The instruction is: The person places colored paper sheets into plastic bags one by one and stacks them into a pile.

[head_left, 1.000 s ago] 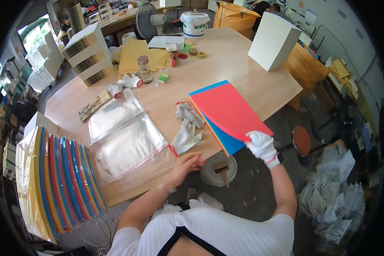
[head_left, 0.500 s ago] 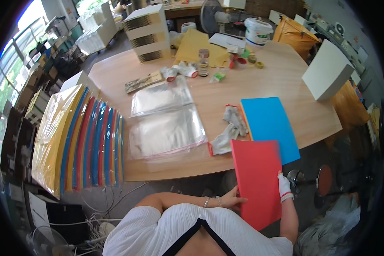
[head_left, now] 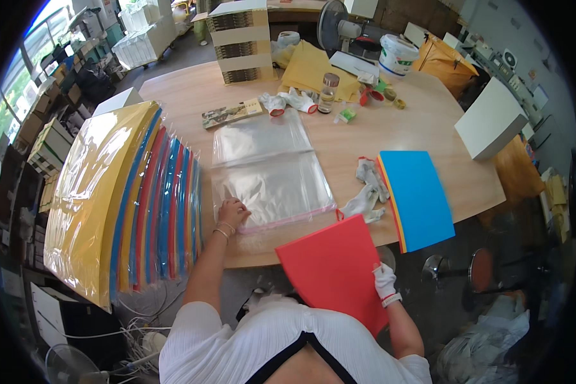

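Observation:
My right hand (head_left: 386,281), in a white glove, grips the right edge of a red board (head_left: 332,265), held tilted at the table's front edge. A stack of clear plastic bags (head_left: 268,182) with a pink strip lies flat on the table. My bare left hand (head_left: 232,213) is at the near left corner of these bags, its fingers bent and closed on the film. To the right sits a stack of coloured boards (head_left: 419,198), blue on top with yellow and red edges below. White work gloves (head_left: 368,192) with red cuffs lie beside that stack.
Wrapped coloured packs (head_left: 128,205) stand at the left table edge. Farther back are a book (head_left: 232,114), more gloves (head_left: 291,102), a glass jar (head_left: 327,94), yellow paper (head_left: 304,67) and a white bucket (head_left: 398,54). A white block (head_left: 490,120) stands right; a stool (head_left: 481,270) is below.
My left hand has let go of the red board and reached left to the plastic bags. The red board has swung left and tilted, still in my right hand.

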`<act>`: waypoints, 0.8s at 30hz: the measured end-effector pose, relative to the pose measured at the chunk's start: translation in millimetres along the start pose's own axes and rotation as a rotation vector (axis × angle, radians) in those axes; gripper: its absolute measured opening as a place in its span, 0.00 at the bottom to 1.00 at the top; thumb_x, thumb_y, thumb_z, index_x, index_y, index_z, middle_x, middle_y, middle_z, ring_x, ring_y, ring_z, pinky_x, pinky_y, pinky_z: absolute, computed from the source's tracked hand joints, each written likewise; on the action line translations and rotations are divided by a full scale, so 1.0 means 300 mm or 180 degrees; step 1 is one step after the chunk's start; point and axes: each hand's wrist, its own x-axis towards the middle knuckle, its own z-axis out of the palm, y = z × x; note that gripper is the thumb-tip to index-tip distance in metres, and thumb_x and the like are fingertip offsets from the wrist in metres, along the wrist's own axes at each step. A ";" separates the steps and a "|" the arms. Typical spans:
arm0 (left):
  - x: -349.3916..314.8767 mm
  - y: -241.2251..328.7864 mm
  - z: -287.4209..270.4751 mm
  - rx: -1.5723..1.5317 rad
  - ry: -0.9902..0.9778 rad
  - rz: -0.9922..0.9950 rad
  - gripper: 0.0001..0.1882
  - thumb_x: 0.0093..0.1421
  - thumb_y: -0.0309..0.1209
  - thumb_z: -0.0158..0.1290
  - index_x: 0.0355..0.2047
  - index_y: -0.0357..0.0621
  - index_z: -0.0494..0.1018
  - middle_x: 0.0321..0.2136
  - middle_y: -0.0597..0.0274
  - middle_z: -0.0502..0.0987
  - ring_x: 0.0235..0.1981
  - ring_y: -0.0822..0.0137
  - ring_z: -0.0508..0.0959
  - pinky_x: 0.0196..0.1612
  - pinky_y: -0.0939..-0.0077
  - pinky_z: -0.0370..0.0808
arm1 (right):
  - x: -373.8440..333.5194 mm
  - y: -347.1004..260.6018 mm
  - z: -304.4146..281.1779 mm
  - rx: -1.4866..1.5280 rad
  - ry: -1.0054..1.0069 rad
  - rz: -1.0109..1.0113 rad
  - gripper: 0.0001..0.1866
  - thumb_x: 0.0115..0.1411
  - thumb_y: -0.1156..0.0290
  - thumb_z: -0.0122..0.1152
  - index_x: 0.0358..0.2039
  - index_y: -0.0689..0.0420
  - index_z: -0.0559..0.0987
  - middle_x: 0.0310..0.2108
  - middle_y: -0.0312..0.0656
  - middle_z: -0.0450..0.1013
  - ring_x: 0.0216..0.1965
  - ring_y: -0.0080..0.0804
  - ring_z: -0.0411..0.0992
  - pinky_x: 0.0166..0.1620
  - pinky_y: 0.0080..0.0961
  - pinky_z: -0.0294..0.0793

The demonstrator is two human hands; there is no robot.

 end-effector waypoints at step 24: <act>-0.151 0.077 -0.090 -0.0093 0.0619 -0.1076 0.15 0.54 0.39 0.51 0.30 0.37 0.69 0.28 0.48 0.74 0.29 0.53 0.75 0.33 0.61 0.72 | 0.434 -0.229 0.307 -0.1008 -0.1262 -0.0253 0.17 0.57 0.55 0.49 0.26 0.55 0.79 0.28 0.43 0.75 0.32 0.29 0.72 0.38 0.23 0.68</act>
